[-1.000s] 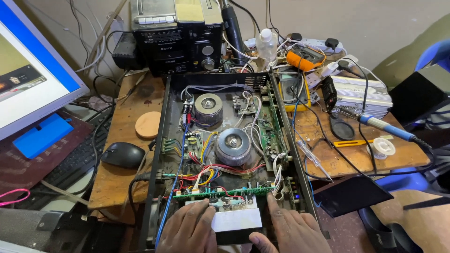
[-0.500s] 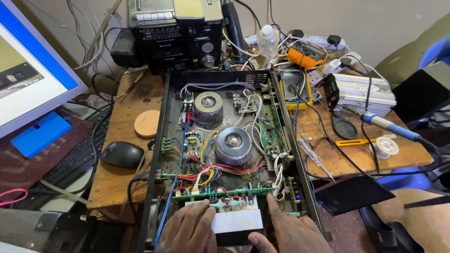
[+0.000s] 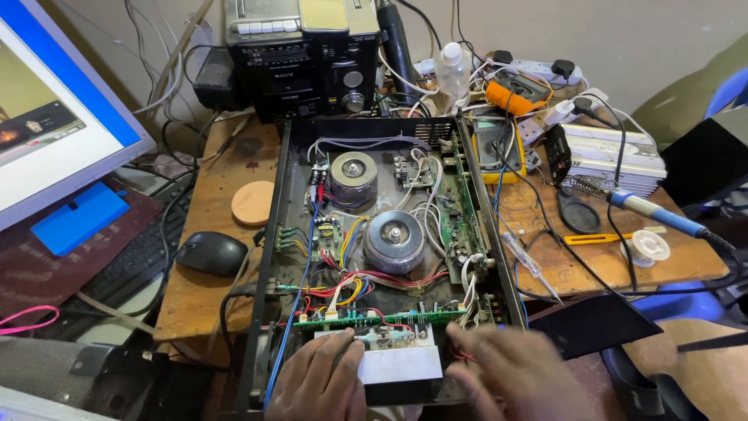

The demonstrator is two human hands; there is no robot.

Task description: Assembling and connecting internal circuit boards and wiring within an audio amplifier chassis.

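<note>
Cluttered wooden workbench [image 3: 202,312] — an opened amplifier [image 3: 382,257] sits mid-table, lid off, near a computer mouse [image 3: 212,252] and soldering iron [image 3: 650,209]. Left hand [image 3: 319,382] rests open, fingers on the silver metal plate [image 3: 399,363] at the front edge; right hand [image 3: 510,374] is blurred beside it, grip unclear. It looks heavy and rigid with fragile wiring — best held by its outer frame.

Right hand [image 3: 514,374] motion-blurred; both wrists cut off by bottom edge
</note>
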